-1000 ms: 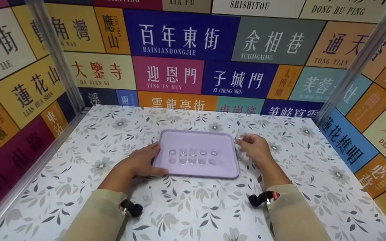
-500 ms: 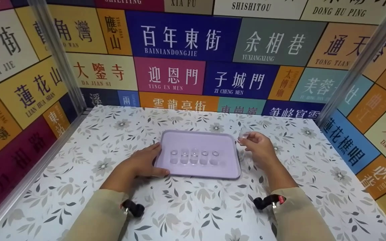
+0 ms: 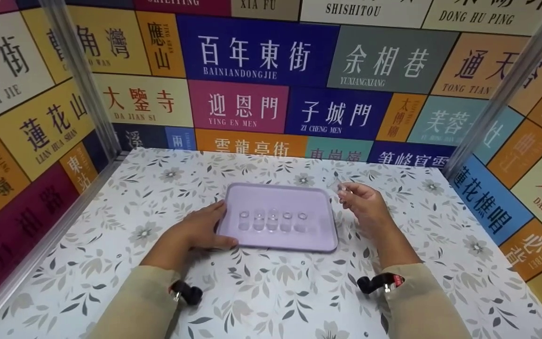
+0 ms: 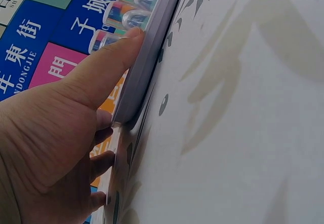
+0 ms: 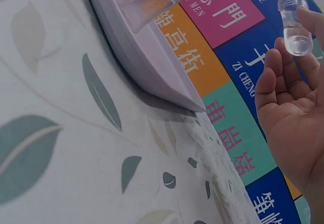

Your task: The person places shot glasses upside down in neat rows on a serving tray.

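Observation:
My right hand (image 3: pixel 367 205) is just off the tray's right edge and pinches a small clear vial (image 5: pixel 295 29) between thumb and fingers. In the right wrist view the vial's thick, rounded end points down. My left hand (image 3: pixel 205 226) holds the lilac tray (image 3: pixel 275 195) at its left side. In the left wrist view the left thumb (image 4: pixel 119 51) lies on the front rim, and the other fingers are at the corner beyond. On the tray several clear glass vials (image 3: pixel 272 221) stand in a row.
White floral cloth (image 3: pixel 271 287) covers the table under the tray. Colourful panels with street names (image 3: pixel 257 52) form the back and side walls. Clear posts stand at the left corner (image 3: pixel 87 94) and right corner (image 3: pixel 492 94).
My right hand has shifted slightly right, away from the tray, and the vial in it has turned to slant up and left. The left hand keeps its place on the tray.

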Action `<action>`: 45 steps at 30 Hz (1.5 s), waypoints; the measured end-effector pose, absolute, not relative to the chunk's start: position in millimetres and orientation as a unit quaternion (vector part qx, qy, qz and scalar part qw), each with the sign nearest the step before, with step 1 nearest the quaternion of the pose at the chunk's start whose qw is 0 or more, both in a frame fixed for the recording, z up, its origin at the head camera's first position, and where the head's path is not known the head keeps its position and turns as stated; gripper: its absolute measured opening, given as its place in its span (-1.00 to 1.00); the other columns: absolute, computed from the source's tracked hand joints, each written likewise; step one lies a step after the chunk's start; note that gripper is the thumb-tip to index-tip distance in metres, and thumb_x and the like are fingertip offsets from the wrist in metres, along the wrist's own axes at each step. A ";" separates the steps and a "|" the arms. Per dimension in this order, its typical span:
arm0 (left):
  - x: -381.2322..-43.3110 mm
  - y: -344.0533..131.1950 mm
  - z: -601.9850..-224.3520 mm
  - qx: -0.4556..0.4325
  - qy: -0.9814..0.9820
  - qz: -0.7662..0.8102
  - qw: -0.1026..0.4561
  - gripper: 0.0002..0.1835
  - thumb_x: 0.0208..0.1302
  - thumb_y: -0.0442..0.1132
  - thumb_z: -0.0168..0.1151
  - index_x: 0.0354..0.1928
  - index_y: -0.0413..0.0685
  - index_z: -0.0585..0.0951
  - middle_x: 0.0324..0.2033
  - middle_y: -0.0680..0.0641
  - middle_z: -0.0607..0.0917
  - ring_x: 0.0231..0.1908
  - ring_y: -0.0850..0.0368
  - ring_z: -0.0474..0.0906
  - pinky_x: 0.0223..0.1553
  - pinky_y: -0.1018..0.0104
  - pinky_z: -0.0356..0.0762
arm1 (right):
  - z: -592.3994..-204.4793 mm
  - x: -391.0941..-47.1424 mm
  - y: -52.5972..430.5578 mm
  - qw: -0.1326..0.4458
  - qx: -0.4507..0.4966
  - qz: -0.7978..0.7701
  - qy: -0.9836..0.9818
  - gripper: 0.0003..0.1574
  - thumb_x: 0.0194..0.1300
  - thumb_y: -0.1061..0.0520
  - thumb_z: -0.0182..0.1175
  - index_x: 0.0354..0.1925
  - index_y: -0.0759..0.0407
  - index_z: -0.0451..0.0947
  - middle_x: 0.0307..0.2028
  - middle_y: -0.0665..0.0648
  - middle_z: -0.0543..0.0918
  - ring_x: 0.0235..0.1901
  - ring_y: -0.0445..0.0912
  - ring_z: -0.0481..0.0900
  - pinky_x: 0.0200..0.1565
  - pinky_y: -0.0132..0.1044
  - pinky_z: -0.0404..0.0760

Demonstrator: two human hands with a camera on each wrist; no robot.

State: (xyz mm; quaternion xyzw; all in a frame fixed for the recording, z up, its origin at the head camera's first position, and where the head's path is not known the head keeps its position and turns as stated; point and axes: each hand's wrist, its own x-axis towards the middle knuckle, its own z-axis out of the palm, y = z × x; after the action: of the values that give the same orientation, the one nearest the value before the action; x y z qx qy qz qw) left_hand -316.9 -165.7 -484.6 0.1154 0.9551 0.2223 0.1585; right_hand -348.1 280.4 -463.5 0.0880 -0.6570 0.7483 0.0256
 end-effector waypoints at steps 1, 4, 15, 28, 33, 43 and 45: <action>-316.8 -165.6 -484.3 0.115 0.955 0.223 0.159 0.42 0.01 0.61 0.44 0.76 0.17 -0.04 0.77 0.12 -0.10 0.74 -0.24 -0.15 0.71 -0.34 -0.12 | -463.0 -347.8 279.9 0.023 0.091 0.749 -0.656 -0.87 0.51 0.25 0.30 -0.07 0.10 0.76 -0.31 -0.05 0.77 -0.30 -0.20 0.67 -0.19 -0.38 0.68; -316.6 -165.5 -483.7 0.116 0.955 0.220 0.160 0.41 0.03 0.60 0.43 0.76 0.17 -0.05 0.77 0.12 -0.10 0.74 -0.23 -0.15 0.71 -0.33 -0.11 | -462.2 -347.5 278.8 0.021 0.091 0.747 -0.658 -0.86 0.53 0.21 0.30 -0.04 0.10 0.78 -0.31 -0.04 0.78 -0.28 -0.19 0.67 -0.17 -0.37 0.69; -316.1 -166.2 -485.5 0.127 0.957 0.213 0.149 0.40 0.06 0.60 0.42 0.76 0.12 -0.03 0.77 0.09 -0.08 0.74 -0.24 -0.12 0.70 -0.34 -0.09 | -459.7 -346.3 277.0 0.039 0.081 0.750 -0.655 -0.72 0.52 0.15 0.33 0.11 0.24 0.72 -0.25 -0.04 0.77 -0.23 -0.17 0.65 -0.12 -0.36 0.69; -316.6 -165.3 -485.9 0.123 0.959 0.208 0.147 0.41 0.04 0.62 0.40 0.76 0.13 -0.03 0.77 0.10 -0.08 0.74 -0.23 -0.13 0.70 -0.34 -0.09 | -456.6 -345.6 272.0 0.062 0.083 0.753 -0.650 -0.63 0.40 0.26 0.43 0.15 0.26 0.68 -0.27 0.00 0.70 -0.29 -0.18 0.63 -0.12 -0.38 0.72; -316.3 -165.3 -485.6 0.124 0.959 0.209 0.146 0.41 0.04 0.61 0.41 0.76 0.12 -0.03 0.77 0.10 -0.08 0.74 -0.24 -0.12 0.70 -0.35 -0.08 | -457.6 -346.3 270.8 0.054 0.078 0.748 -0.657 -0.63 0.36 0.25 0.47 0.12 0.13 0.71 -0.22 -0.02 0.71 -0.14 -0.17 0.67 -0.02 -0.37 0.75; -317.0 -165.8 -485.3 0.126 0.958 0.211 0.146 0.41 0.03 0.61 0.42 0.75 0.11 -0.01 0.77 0.07 -0.06 0.74 -0.23 -0.10 0.70 -0.34 -0.07 | -459.1 -345.6 264.5 0.042 0.085 0.728 -0.678 -0.56 0.38 0.33 0.41 0.20 0.32 0.64 -0.21 -0.06 0.70 -0.11 -0.20 0.67 -0.02 -0.39 0.73; -316.8 -165.9 -485.0 0.126 0.958 0.210 0.147 0.41 0.03 0.61 0.42 0.75 0.10 -0.01 0.76 0.06 -0.05 0.74 -0.23 -0.10 0.70 -0.34 -0.07 | -459.2 -345.5 263.0 0.037 0.088 0.720 -0.688 -0.53 0.39 0.32 0.41 0.24 0.36 0.63 -0.20 -0.07 0.72 -0.11 -0.21 0.68 -0.04 -0.40 0.73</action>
State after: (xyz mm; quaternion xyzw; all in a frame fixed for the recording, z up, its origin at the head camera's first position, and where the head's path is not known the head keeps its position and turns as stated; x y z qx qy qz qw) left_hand -316.8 -165.9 -485.0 0.1259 0.9584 0.2099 0.1468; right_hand -345.5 263.0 -459.2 0.0876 -0.6875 0.7199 0.0367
